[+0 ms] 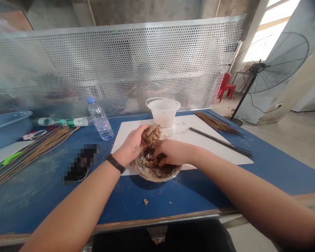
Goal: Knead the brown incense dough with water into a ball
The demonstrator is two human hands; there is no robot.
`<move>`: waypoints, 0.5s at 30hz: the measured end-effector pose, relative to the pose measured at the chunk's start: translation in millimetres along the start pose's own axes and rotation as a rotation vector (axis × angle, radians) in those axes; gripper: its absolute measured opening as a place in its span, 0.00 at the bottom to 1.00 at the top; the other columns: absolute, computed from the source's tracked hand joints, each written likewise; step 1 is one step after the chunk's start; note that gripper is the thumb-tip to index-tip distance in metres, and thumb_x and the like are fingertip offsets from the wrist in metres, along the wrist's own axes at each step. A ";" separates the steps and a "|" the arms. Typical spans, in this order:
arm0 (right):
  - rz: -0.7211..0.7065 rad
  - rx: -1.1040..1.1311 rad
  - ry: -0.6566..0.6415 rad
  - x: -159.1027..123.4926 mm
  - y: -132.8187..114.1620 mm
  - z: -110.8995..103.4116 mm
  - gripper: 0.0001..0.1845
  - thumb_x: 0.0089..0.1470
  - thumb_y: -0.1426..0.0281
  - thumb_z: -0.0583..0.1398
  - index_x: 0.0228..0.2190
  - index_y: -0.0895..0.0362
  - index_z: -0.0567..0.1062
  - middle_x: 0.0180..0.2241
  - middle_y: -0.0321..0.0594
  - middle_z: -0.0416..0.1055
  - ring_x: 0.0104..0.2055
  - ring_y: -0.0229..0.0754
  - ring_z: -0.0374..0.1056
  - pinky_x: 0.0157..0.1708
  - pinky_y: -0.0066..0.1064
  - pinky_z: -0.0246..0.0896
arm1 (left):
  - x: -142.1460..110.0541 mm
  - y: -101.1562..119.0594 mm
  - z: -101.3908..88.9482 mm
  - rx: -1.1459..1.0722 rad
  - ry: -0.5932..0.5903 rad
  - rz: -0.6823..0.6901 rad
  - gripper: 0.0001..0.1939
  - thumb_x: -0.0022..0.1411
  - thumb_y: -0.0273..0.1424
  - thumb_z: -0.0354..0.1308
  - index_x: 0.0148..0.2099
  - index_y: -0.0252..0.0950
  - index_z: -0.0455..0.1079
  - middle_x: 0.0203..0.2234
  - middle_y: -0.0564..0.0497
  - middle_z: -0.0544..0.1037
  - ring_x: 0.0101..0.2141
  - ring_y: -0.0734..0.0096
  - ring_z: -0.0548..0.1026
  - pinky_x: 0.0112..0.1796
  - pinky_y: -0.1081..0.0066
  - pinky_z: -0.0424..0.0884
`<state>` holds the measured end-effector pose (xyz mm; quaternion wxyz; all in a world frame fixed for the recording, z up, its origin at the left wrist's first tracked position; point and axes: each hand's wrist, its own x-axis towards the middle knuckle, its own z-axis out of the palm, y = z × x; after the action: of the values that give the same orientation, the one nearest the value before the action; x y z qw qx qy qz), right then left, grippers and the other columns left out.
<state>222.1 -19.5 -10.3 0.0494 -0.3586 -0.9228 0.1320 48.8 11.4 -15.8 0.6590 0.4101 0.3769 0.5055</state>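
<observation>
Over the far left rim of a metal bowl point(157, 177), my left hand point(132, 145) is closed around a lump of light brown dough point(151, 134). A dark band circles that wrist. My right hand point(170, 152) reaches into the bowl from the right. Its fingers are curled into dark brown paste point(162, 170), and their tips are partly hidden. Pale smears of the mix coat the bowl's inner wall. Part of the bowl rests on a white sheet point(199, 150), part over the blue table point(183, 196).
Behind the bowl stands a white bucket point(164, 113). A water bottle point(101, 120) and phone point(81, 163) are on the left, near thin brown sticks point(39, 150) and a blue basin point(7, 129). Dark sticks point(220, 141) lie right. A perforated metal screen point(120, 70) borders the table.
</observation>
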 end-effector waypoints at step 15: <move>0.007 0.127 0.257 -10.2 -18.0 -6.2 0.09 0.54 0.71 0.67 0.40 0.56 0.80 0.37 0.39 0.80 0.38 0.43 0.72 0.38 0.32 0.62 | 0.6 2.3 -5.9 0.125 -0.004 0.082 0.10 0.59 0.37 0.64 0.33 0.35 0.78 0.30 0.47 0.83 0.32 0.64 0.80 0.32 0.70 0.74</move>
<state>219.1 -37.9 0.7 0.1891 -0.3720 -0.8974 0.1432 42.7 13.3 -15.9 0.6117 0.4667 0.3893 0.5065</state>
